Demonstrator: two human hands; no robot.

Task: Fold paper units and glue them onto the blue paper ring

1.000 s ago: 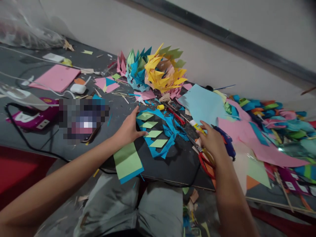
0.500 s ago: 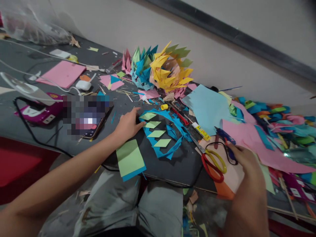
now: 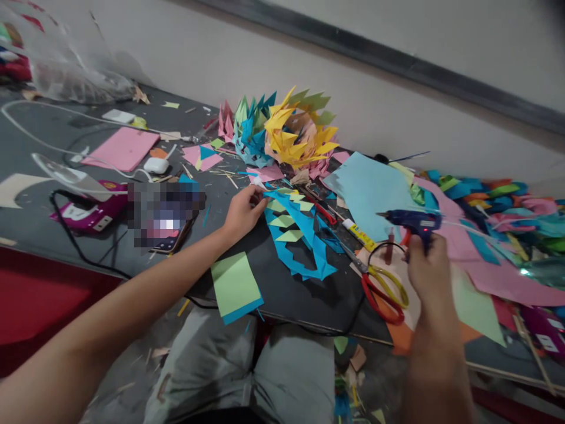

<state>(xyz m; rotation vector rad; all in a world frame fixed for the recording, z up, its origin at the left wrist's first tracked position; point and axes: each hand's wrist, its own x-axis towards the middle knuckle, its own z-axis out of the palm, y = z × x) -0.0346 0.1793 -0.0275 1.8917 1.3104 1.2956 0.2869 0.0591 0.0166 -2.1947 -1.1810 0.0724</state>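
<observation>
My left hand pinches the far left end of a blue folded-paper ring, which tilts up from the dark table. Pale green paper diamonds sit in a row along its left side. In my right hand is a blue hot glue gun, raised above the table with its nozzle pointing left toward the ring. Between the two lie scissors with one red and one yellow handle, and a yellow-labelled glue stick. Green and blue paper sheets rest at the near edge.
Spiky paper crowns stand by the wall. A phone, partly pixelated, and a purple device with cables are on the left. Light blue paper, pink paper and a pile of coloured scraps spread to the right.
My right hand has lifted the glue gun off the papers and turned its nozzle left. My left hand has gripped the blue ring, which has gone from lying flat to tilted.
</observation>
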